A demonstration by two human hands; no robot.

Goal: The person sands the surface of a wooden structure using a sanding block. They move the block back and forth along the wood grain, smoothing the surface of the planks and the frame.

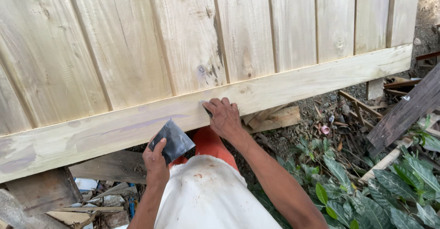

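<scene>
The right hand (224,116) presses a small scraper (206,108) against the wooden panel's bottom rail (293,84), while the left hand (156,162) grips a dark folded sheet (173,140).

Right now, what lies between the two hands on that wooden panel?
In the head view, only bare pale cross board shows between the left hand, holding a dark folded sheet, and the right hand pressing a small dark tool.
</scene>
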